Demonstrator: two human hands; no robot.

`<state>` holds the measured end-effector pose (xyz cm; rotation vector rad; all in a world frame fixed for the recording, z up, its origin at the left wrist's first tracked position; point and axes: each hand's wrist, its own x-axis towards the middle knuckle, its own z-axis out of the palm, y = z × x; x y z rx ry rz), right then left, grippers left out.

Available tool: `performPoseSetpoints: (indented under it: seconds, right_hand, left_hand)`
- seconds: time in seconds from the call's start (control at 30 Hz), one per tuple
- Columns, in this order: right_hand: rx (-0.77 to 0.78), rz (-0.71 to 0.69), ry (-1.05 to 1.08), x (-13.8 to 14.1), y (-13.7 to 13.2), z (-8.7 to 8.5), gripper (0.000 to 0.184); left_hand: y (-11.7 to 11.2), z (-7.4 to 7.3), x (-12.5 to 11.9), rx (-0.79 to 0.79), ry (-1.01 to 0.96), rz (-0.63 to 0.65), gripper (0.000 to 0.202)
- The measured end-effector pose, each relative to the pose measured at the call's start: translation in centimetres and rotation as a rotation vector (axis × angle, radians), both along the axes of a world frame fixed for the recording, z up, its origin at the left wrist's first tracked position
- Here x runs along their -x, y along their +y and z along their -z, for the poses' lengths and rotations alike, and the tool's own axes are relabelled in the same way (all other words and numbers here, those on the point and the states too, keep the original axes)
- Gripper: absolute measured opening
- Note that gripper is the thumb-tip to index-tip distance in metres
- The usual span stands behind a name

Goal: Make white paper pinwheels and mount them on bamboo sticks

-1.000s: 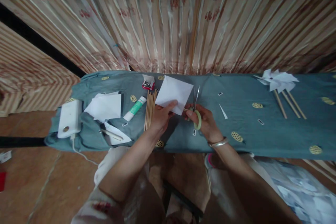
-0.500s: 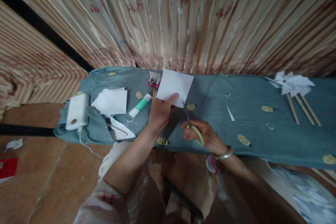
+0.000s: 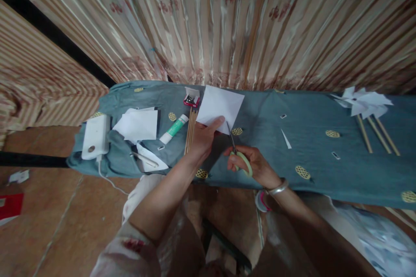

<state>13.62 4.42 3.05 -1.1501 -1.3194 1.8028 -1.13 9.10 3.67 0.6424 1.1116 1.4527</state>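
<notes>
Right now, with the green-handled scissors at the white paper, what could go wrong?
The thumb of the left grip lies close to the green-handled metal scissors, so a slip might nick it. The square white paper sheet is held near its lower edge, so it may bend and the cut may wander. The small open red-and-white box stands by the sheet's left edge; a bump might spill it.

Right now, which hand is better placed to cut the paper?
Right, I would judge: the right hand holds the scissors, whose blades overlap the near corner of the paper. The left hand grips the paper, its thumb on top.
</notes>
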Motion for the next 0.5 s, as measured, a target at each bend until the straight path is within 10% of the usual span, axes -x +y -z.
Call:
performPoseSetpoints:
  seconds: [0.5]
  right_hand:
    - [0.019, 0.015, -0.005, -0.15, -0.04, -0.29, 0.052]
  left_hand:
    - [-0.08, -0.10, -0.12, 0.029, 0.054, -0.007, 0.031]
